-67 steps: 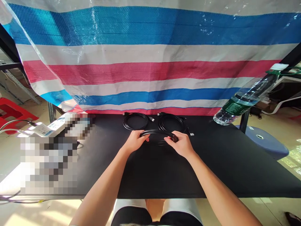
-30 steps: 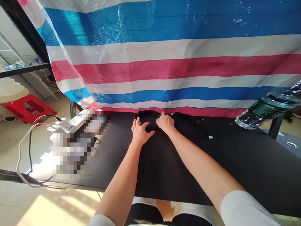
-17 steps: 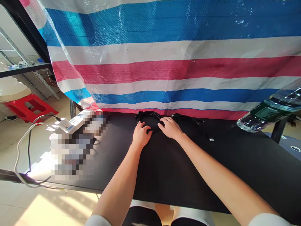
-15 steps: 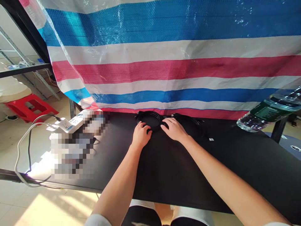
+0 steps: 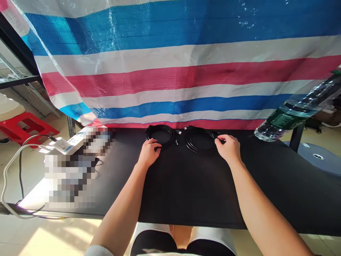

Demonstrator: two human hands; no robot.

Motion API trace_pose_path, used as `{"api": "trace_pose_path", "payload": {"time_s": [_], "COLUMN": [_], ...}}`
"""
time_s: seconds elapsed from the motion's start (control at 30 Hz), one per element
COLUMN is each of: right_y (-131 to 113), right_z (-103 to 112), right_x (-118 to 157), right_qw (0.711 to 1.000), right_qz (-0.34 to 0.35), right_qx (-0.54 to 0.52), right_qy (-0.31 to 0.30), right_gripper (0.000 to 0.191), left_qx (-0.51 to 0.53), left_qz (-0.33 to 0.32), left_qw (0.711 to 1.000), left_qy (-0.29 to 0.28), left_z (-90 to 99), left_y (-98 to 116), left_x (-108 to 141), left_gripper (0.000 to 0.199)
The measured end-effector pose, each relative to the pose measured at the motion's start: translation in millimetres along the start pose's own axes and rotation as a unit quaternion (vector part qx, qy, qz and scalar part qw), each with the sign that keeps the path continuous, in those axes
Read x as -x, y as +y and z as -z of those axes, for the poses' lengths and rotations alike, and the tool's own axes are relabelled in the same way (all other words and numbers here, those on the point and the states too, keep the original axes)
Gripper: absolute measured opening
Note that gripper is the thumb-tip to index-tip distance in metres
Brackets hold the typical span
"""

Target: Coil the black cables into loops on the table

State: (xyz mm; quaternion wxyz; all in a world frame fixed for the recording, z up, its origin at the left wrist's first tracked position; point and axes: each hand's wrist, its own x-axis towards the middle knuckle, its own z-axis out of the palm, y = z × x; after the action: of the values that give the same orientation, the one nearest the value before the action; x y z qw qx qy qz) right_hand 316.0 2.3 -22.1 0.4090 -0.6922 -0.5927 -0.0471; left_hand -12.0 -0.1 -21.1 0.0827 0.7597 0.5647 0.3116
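Flanking cable coils point(image 5: 173, 135) point(image 5: 189, 143), two hands point(image 5: 148, 153) point(image 5: 230, 147), bottle point(image 5: 283, 118) (green-labelled) with clear liquid point(image 5: 268, 133)

I am holding my left arm point(image 5: 121, 206) stretched forward from the lower left, the wrist running almost straight into my left hand point(image 5: 149, 152), where the fingers are curling, palm down. My right arm point(image 5: 262, 204) is slanting inward, and my right hand point(image 5: 229, 147) is pointing leftward, thumb and index finger sitting close together.
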Motion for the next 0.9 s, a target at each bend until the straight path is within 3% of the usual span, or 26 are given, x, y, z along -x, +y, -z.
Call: {"api": "trace_pose_path", "payload": {"time_s": [0.27,0.43,0.57,0.67,0.73,0.83,0.9], "right_y": [-11,-12,-1,1,-4,-20,-31], "right_z": [9,7,4,7,10,16,21], "right_x": [1,3,1,-2,-5,-6,-5], "right_qw": [0.987,0.975,0.982,0.975,0.949,0.868,0.821], "right_qz": [-0.111,-0.168,-0.172,-0.210,-0.253,-0.298,-0.294], "right_qx": [0.093,0.107,0.052,-0.056,-0.183,-0.396,-0.489], "right_qy": [-0.075,-0.098,-0.066,-0.055,-0.050,-0.024,-0.014], "right_gripper": [0.018,0.019,0.014,0.017,0.019,0.026,0.029], "left_qx": [-0.009,0.008,0.034,0.050,0.056,0.061,0.067], "left_qz": [0.031,0.054,0.071,0.076,0.083,0.088,0.083], "left_qw": [0.999,0.998,0.995,0.993,0.992,0.991,0.990], "left_qy": [0.014,0.039,0.062,0.075,0.080,0.085,0.092], "left_z": [0.8,2.9,3.0,2.6,2.5,2.4,2.0], "left_y": [6,11,10,10,10,12,13], "left_x": [2,4,4,3,3,4,4], "left_gripper": [0.027,0.042,0.047,0.045,0.045,0.044,0.045]}}
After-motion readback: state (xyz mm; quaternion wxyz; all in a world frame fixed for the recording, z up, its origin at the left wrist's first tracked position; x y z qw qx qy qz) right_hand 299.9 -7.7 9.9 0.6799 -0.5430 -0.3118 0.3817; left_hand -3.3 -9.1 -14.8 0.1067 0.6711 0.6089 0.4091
